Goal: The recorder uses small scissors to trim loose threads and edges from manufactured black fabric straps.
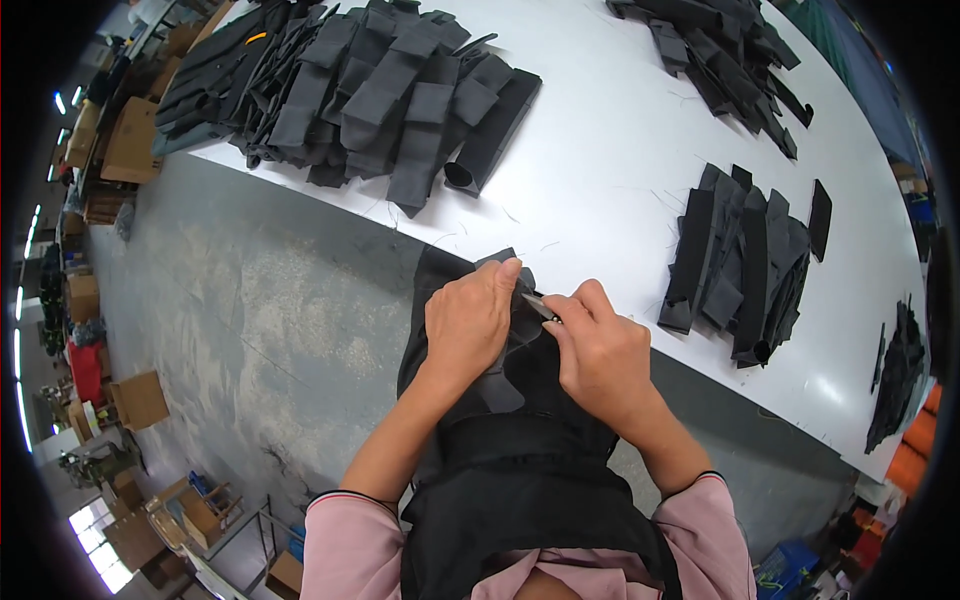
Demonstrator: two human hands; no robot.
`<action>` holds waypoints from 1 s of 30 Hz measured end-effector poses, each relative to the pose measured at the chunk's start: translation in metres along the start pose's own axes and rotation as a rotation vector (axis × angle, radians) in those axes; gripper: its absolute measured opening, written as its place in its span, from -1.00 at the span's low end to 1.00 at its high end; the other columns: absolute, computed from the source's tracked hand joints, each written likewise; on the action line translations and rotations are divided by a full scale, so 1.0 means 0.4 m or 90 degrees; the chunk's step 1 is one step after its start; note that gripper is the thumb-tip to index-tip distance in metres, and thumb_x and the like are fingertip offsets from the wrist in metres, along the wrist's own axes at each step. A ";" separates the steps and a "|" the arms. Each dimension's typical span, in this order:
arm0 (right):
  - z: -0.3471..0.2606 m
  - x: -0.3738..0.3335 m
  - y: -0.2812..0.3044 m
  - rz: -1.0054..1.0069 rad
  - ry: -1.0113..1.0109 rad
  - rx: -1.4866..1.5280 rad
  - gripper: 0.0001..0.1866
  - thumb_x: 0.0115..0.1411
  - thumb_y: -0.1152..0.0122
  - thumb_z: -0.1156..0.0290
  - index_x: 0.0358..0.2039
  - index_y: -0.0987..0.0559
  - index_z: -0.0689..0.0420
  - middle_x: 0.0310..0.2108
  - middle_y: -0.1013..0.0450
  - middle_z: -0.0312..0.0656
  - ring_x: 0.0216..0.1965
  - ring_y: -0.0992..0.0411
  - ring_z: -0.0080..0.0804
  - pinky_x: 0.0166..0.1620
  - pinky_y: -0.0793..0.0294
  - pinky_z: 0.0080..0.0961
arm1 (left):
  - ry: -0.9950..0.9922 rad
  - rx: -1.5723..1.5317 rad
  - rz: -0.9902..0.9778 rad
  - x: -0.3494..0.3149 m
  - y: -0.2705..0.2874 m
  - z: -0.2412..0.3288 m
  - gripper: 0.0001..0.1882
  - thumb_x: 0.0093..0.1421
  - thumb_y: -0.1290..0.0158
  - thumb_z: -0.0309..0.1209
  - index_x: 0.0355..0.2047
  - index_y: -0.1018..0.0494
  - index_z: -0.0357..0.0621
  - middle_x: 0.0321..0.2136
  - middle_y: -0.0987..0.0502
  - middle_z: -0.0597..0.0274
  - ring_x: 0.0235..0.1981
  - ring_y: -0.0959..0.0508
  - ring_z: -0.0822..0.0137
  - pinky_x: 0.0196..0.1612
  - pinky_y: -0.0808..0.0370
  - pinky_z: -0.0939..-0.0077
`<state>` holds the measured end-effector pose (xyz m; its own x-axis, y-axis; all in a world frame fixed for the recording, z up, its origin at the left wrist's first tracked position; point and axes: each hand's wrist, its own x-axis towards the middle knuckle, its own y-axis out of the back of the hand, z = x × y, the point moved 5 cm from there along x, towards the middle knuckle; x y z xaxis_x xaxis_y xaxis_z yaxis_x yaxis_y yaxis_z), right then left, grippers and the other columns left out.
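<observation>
Right at the table's near edge, my left hand [468, 312] is closed on a dark grey fabric piece [498, 390], its thumb pressed on top. The piece hangs down over my black apron [540, 490], and part of it is hidden under the hand. My right hand [605, 350] grips small metal thread snips [538, 305]; the blades point left toward the fabric beside my left thumb. Whether the blades touch the cloth cannot be made out.
On the white table [590, 150] lies a big heap of dark fabric strips [400, 100] at the far left. A smaller pile [740, 265] sits to the right, with another heap [720, 60] behind it. Loose threads are scattered about. Cardboard boxes [138, 400] stand on the floor at left.
</observation>
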<state>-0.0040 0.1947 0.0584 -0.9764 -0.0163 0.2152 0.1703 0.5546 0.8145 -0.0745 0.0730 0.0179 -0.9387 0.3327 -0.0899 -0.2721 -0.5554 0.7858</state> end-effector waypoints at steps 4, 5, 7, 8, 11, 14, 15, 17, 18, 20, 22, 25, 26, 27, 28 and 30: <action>0.009 -0.011 0.010 0.022 -0.059 0.031 -0.76 -0.05 -0.24 0.54 -0.29 -0.51 0.13 -0.44 -0.31 -0.23 -0.61 -0.38 -0.29 -0.57 -0.33 -0.44 | 0.018 -0.035 -0.003 0.001 0.001 -0.014 -0.45 0.34 0.33 -0.05 -0.60 -0.35 -0.22 -0.61 -0.46 -0.09 -0.51 -0.45 -0.18 -0.44 -0.33 0.02; 0.001 -0.011 0.013 0.023 -0.037 0.042 -0.74 -0.05 -0.25 0.54 -0.28 -0.51 0.14 -0.43 -0.32 -0.22 -0.61 -0.38 -0.29 -0.57 -0.33 -0.44 | 0.024 -0.032 -0.006 0.001 0.001 -0.017 -0.44 0.34 0.33 -0.05 -0.60 -0.35 -0.22 -0.61 -0.46 -0.10 -0.50 -0.45 -0.19 -0.44 -0.33 0.01; -0.007 -0.009 0.015 0.024 -0.014 0.052 -0.73 -0.06 -0.25 0.54 -0.27 -0.51 0.14 -0.43 -0.32 -0.22 -0.61 -0.38 -0.29 -0.57 -0.33 -0.44 | 0.019 -0.032 -0.003 -0.001 0.004 -0.013 -0.45 0.34 0.33 -0.05 -0.60 -0.35 -0.22 -0.62 -0.46 -0.09 -0.51 -0.45 -0.18 -0.44 -0.33 0.02; -0.012 -0.005 0.011 0.008 0.002 0.039 -0.73 -0.06 -0.25 0.53 -0.27 -0.51 0.15 -0.43 -0.32 -0.22 -0.61 -0.38 -0.29 -0.57 -0.33 -0.43 | 0.013 -0.032 0.001 -0.002 0.006 -0.010 -0.45 0.34 0.33 -0.05 -0.60 -0.35 -0.22 -0.62 -0.46 -0.09 -0.51 -0.45 -0.17 -0.45 -0.33 0.02; -0.015 0.005 0.009 -0.018 0.023 0.014 -0.72 -0.06 -0.26 0.53 -0.27 -0.50 0.16 -0.42 -0.31 -0.22 -0.63 -0.38 -0.29 -0.57 -0.32 -0.43 | 0.001 -0.016 0.003 -0.002 0.007 -0.001 -0.45 0.34 0.34 -0.06 -0.60 -0.35 -0.21 -0.63 -0.46 -0.07 -0.53 -0.46 -0.15 -0.47 -0.34 0.04; -0.018 0.007 0.009 -0.035 0.026 0.001 -0.72 -0.06 -0.26 0.53 -0.27 -0.49 0.16 -0.41 -0.30 -0.22 -0.64 -0.37 -0.29 -0.58 -0.32 -0.43 | -0.012 0.012 0.011 -0.005 0.007 0.000 -0.45 0.34 0.33 -0.06 -0.61 -0.34 -0.20 -0.64 -0.45 -0.06 -0.56 -0.46 -0.14 -0.50 -0.34 0.06; -0.019 0.007 0.008 -0.039 0.026 -0.002 -0.73 -0.06 -0.26 0.52 -0.28 -0.48 0.16 -0.40 -0.29 -0.22 -0.64 -0.37 -0.28 -0.59 -0.32 -0.42 | -0.012 0.012 0.010 -0.005 0.007 0.000 -0.45 0.34 0.33 -0.06 -0.61 -0.34 -0.20 -0.64 -0.45 -0.06 -0.56 -0.46 -0.14 -0.50 -0.34 0.06; -0.020 0.008 0.009 -0.039 0.026 -0.002 -0.72 -0.06 -0.26 0.52 -0.28 -0.48 0.17 -0.40 -0.29 -0.22 -0.64 -0.37 -0.29 -0.59 -0.32 -0.42 | -0.019 0.028 0.011 -0.005 0.008 0.003 -0.46 0.34 0.32 -0.07 -0.62 -0.33 -0.20 -0.65 -0.45 -0.05 -0.57 -0.46 -0.13 -0.51 -0.34 0.06; -0.020 0.008 0.010 -0.039 0.027 -0.001 -0.72 -0.06 -0.26 0.52 -0.28 -0.48 0.17 -0.40 -0.29 -0.21 -0.65 -0.37 -0.29 -0.60 -0.32 -0.42 | -0.019 0.028 0.009 -0.004 0.006 0.003 -0.46 0.34 0.32 -0.07 -0.62 -0.33 -0.20 -0.65 -0.45 -0.05 -0.57 -0.46 -0.13 -0.51 -0.34 0.06; -0.019 0.009 0.009 -0.040 0.026 0.001 -0.72 -0.06 -0.26 0.52 -0.27 -0.48 0.17 -0.40 -0.29 -0.21 -0.65 -0.37 -0.29 -0.60 -0.32 -0.42 | -0.020 0.028 0.015 -0.004 0.005 0.000 -0.46 0.34 0.31 -0.07 -0.63 -0.33 -0.21 -0.65 -0.45 -0.05 -0.57 -0.46 -0.13 -0.51 -0.34 0.05; -0.019 0.010 0.009 -0.041 0.027 0.002 -0.72 -0.06 -0.26 0.52 -0.27 -0.48 0.18 -0.39 -0.29 -0.21 -0.65 -0.37 -0.29 -0.60 -0.32 -0.42 | -0.020 0.026 0.009 -0.002 0.005 0.000 -0.46 0.34 0.31 -0.07 -0.62 -0.33 -0.21 -0.65 -0.45 -0.05 -0.57 -0.46 -0.13 -0.51 -0.35 0.06; -0.017 0.015 0.010 -0.041 0.026 -0.007 -0.72 -0.07 -0.26 0.53 -0.28 -0.48 0.18 -0.40 -0.29 -0.21 -0.65 -0.37 -0.28 -0.60 -0.32 -0.42 | -0.017 0.029 -0.002 0.000 0.005 0.000 -0.47 0.34 0.30 -0.08 -0.62 -0.34 -0.21 -0.64 -0.46 -0.05 -0.56 -0.46 -0.13 -0.50 -0.35 0.06; -0.016 0.014 0.007 -0.054 0.028 -0.021 -0.72 -0.07 -0.26 0.53 -0.28 -0.49 0.19 -0.40 -0.29 -0.21 -0.64 -0.38 -0.29 -0.60 -0.33 -0.43 | -0.013 0.033 -0.011 0.000 0.004 0.000 -0.48 0.33 0.30 -0.09 -0.61 -0.35 -0.21 -0.64 -0.46 -0.06 -0.56 -0.47 -0.13 -0.50 -0.35 0.06; -0.015 0.013 0.005 -0.067 0.029 -0.036 -0.72 -0.08 -0.26 0.53 -0.29 -0.49 0.19 -0.40 -0.29 -0.21 -0.64 -0.38 -0.29 -0.60 -0.33 -0.43 | -0.014 0.033 -0.010 -0.001 0.004 0.001 -0.48 0.33 0.30 -0.09 -0.61 -0.35 -0.21 -0.64 -0.46 -0.06 -0.56 -0.47 -0.13 -0.50 -0.35 0.06; -0.014 0.015 0.006 -0.065 0.029 -0.038 -0.72 -0.08 -0.26 0.53 -0.29 -0.49 0.19 -0.40 -0.29 -0.21 -0.64 -0.38 -0.29 -0.60 -0.33 -0.43 | -0.010 0.033 -0.016 -0.001 0.004 0.002 -0.48 0.33 0.29 -0.10 -0.60 -0.35 -0.21 -0.63 -0.47 -0.06 -0.56 -0.47 -0.13 -0.49 -0.36 0.06; -0.023 0.019 0.010 -0.049 0.071 -0.059 -0.80 -0.19 -0.10 0.64 -0.46 -0.41 0.24 -0.44 -0.25 -0.17 -0.67 -0.34 -0.36 -0.60 -0.35 -0.49 | -0.006 0.033 -0.021 -0.002 0.004 0.005 -0.49 0.33 0.29 -0.10 -0.60 -0.36 -0.21 -0.63 -0.47 -0.06 -0.55 -0.47 -0.13 -0.49 -0.36 0.06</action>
<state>-0.0094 0.1892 0.0681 -0.9671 -0.1515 0.2045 0.1118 0.4689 0.8762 -0.0739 0.0734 0.0204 -0.9275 0.3573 -0.1102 -0.2908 -0.5041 0.8132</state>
